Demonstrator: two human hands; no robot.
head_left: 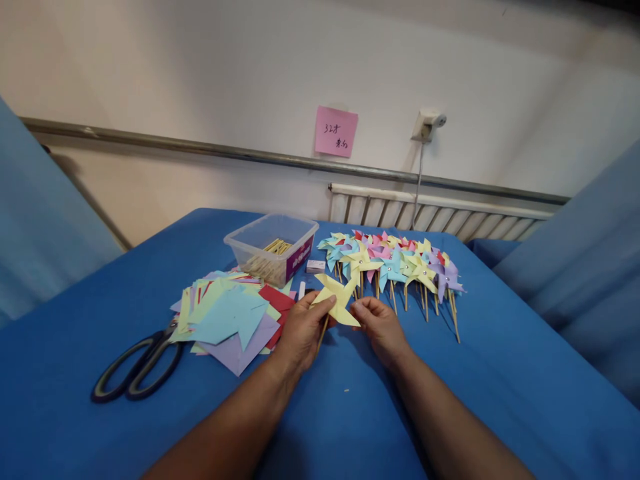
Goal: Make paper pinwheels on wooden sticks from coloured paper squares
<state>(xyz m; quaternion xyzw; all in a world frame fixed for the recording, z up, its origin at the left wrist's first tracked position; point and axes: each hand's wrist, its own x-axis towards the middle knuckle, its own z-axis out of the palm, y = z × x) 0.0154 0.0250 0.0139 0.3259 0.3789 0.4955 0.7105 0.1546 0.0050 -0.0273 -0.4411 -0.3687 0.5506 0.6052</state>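
Note:
A pale yellow paper pinwheel [342,293] on a thin wooden stick [323,335] is held by my left hand [303,330], its thumb pressed on the paper. Close by the right-hand blades is my right hand [383,327], fingers curled and thumb against index finger. Whether those fingers grip a blade tip or some small thing is hidden. Left of my hands lies a loose pile of coloured paper pieces [225,317], blue, purple, red and yellow. Big dark-handled scissors [145,363] lie at its left, with the blades under the paper.
Behind the pile stands a clear plastic box [245,243] of wooden sticks [275,253]. Beside it are a small white box [315,267] and a short white piece [302,289]. Several finished pinwheels [390,263] lie at the right on the blue cloth [500,400]. A radiator [390,212] runs behind.

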